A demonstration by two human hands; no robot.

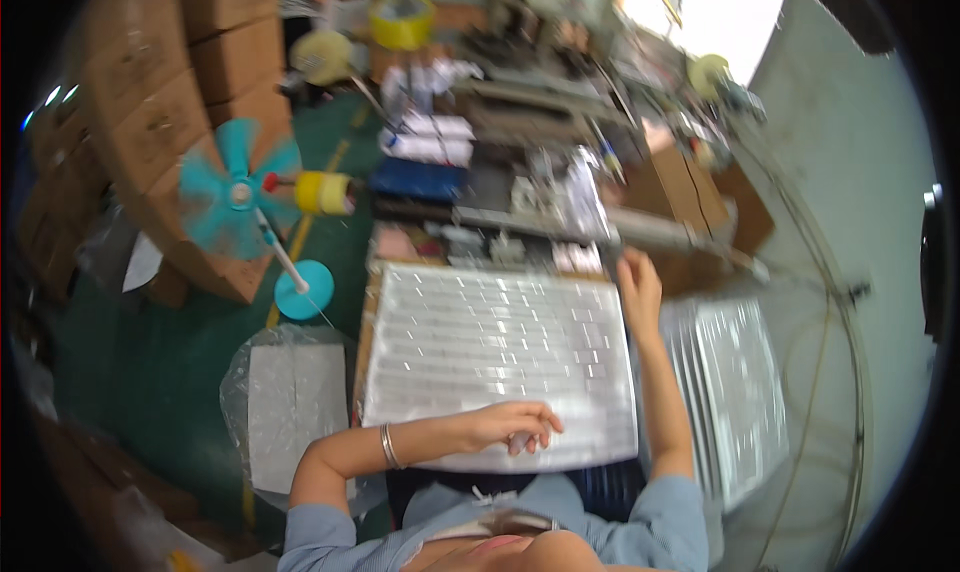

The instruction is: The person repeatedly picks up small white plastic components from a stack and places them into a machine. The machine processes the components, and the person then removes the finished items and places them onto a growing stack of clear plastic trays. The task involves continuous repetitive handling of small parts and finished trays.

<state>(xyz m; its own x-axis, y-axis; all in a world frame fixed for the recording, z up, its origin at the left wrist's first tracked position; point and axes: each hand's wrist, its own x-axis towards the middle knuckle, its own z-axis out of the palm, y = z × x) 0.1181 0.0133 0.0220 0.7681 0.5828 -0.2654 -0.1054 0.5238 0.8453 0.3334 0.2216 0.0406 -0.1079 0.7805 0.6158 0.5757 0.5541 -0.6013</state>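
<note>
A wide pale plastic tray [420, 437] with rows of shallow compartments lies in front of me. My left hand [515, 427] hovers over its near part, with the fingers curled in. A small greyish thing shows at those fingertips, too blurred to name. My right hand [640, 280] reaches past the tray's far right corner. Its fingers point forward, slightly bent and apart, and no object shows in them. Just beyond the tray's far edge lie small pale pieces [505, 247], smeared by motion.
Similar trays [740, 397] stand stacked at the right. On the left are a plastic-wrapped white block [297, 412], a turquoise fan [240, 194] and piled cartons [150, 122]. A dark blue box [420, 178] and a metal bar [540, 222] lie on the cluttered bench ahead.
</note>
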